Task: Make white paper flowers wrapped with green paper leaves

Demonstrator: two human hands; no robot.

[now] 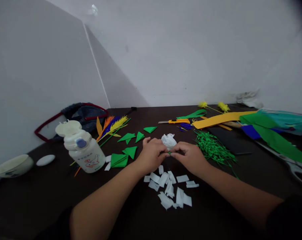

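Two white walls (pixel 190 50) | dark table (pixel 41 200), paper scraps (pixel 169 190) | white flower (pixel 168 140) held

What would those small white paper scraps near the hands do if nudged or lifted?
The white paper scraps look thin, some curling at the edges, so probably very light and floppy. They lie loose and overlapping on the dark table, so a push would likely scatter them, not shift the heap whole.
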